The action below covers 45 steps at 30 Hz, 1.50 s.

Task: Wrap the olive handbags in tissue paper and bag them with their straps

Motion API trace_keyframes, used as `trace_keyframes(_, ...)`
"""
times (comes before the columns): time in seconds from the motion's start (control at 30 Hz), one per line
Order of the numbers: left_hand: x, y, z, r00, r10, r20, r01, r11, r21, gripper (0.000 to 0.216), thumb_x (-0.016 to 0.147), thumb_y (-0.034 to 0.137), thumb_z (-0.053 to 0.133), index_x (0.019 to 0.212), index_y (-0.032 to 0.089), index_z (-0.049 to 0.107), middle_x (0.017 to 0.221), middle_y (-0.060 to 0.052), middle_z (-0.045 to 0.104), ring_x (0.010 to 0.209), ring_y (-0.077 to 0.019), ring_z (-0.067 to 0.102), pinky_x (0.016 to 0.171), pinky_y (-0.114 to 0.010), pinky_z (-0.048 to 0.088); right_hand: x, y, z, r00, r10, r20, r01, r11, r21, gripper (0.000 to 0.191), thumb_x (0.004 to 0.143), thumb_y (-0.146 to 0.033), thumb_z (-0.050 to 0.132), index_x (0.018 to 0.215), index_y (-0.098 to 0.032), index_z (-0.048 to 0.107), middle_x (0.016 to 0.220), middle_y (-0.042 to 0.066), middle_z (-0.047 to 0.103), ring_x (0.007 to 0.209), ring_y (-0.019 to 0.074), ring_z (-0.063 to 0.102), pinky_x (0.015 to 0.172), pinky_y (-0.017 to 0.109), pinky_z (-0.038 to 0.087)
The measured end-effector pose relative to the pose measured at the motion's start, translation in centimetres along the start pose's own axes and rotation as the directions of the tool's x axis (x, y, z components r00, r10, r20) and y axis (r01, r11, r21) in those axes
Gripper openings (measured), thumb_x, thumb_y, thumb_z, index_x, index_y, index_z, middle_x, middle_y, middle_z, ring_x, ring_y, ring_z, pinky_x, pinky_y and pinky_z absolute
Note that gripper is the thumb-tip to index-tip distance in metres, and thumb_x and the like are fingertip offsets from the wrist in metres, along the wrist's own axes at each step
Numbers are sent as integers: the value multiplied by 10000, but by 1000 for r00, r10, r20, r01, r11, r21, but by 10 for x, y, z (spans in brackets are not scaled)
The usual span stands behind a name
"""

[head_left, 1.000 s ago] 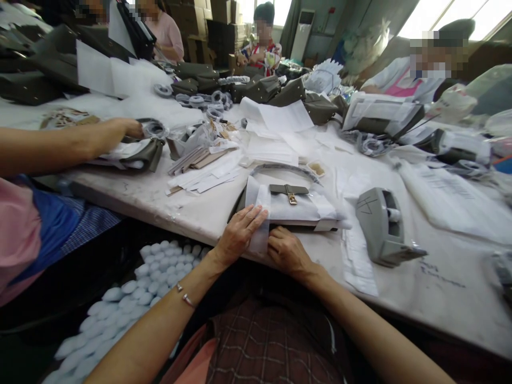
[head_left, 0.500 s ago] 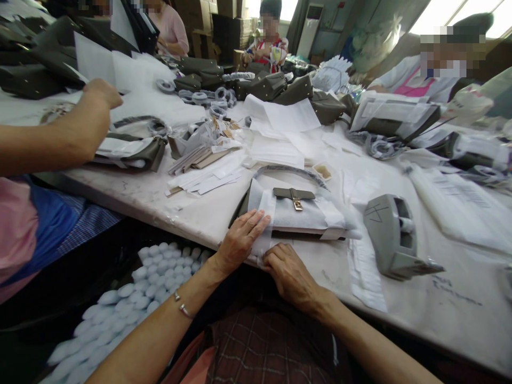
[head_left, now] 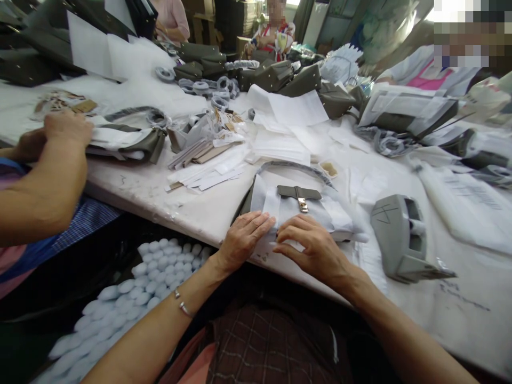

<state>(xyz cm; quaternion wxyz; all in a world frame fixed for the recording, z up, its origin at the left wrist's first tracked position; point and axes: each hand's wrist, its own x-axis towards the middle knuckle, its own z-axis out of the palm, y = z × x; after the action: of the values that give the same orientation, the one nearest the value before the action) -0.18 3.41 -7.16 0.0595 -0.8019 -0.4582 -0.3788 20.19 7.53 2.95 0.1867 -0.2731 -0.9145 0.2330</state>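
Note:
A dark olive handbag [head_left: 311,193] with a gold clasp lies on the table before me, its front covered by white wrapping paper [head_left: 269,205]. Its handle [head_left: 296,166] is wrapped and arches at the far side. My left hand [head_left: 245,237] rests with fingers stretched flat on the bag's near left corner. At the near edge my right hand [head_left: 310,242] is closed, fingers bent over the paper and thumb below the edge. The spot between its fingertips is partly hidden.
A grey tape dispenser [head_left: 394,234] stands to the right. Cardboard and paper strips [head_left: 208,160] lie left of the bag, paper sheets [head_left: 286,109] beyond it. A co-worker's hand [head_left: 68,128] is at another bag [head_left: 132,141]. White padded pieces [head_left: 132,288] sit below the table edge.
My right hand has moved up and right, from the paper hanging below the edge onto the bag's near edge. My left hand stays put. The co-worker's arm has drawn back toward the near side.

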Motion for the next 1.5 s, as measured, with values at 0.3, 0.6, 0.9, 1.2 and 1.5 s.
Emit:
trace_keyframes(0.3, 0, 0, 1, 1000, -5, -26, 5, 1000, -8, 430, 989, 138, 458, 1416, 188, 463, 1302, -88, 642, 1235, -218, 573, 1057, -391, 477, 4, -7, -3, 996, -84, 11, 82, 991, 105, 119, 918, -305, 659, 911, -187, 677, 884, 48, 710, 806, 173, 649, 749, 292, 518)
trace_keyframes(0.6, -1, -2, 8, 993, -44, -106, 43, 999, -13, 476, 968, 78, 469, 1431, 173, 415, 1237, -111, 663, 1195, -212, 602, 1009, -383, 520, 18, 34, 21, 928, -360, -99, 327, 911, -251, 179, 938, -91, 506, 977, -180, 656, 1112, 103, 692, 998, 219, 642, 878, 372, 536)
trace_keyframes(0.9, -2, -2, 6, 999, -22, -40, 20, 999, -45, 451, 973, 77, 466, 1408, 190, 428, 1336, -96, 618, 1270, -202, 551, 1058, -400, 484, 11, 47, 11, 911, -404, -82, 395, 913, -101, 139, 940, -132, 552, 955, -204, 670, 1125, 79, 717, 1082, 210, 654, 964, 382, 536)
trace_keyframes(1.2, -3, -3, 7, 998, -2, -70, 0, 1000, -29, 381, 973, 97, 487, 1345, 176, 491, 1283, -99, 651, 1235, -215, 579, 1040, -405, 494, 21, 30, 15, 995, -19, -101, 17, 1000, -12, 15, 891, -225, 678, 893, -210, 679, 875, 29, 717, 831, 176, 662, 797, 305, 519)
trace_keyframes(1.5, 1, -1, -2, 1000, -23, 16, 23, 998, -55, 438, 924, 88, 503, 1352, 177, 484, 1303, -107, 630, 1254, -244, 564, 1047, -438, 498, 25, 34, 19, 998, -68, 15, 69, 926, -370, 81, 849, -127, 638, 885, -196, 617, 857, 44, 663, 821, 195, 567, 774, 298, 431)
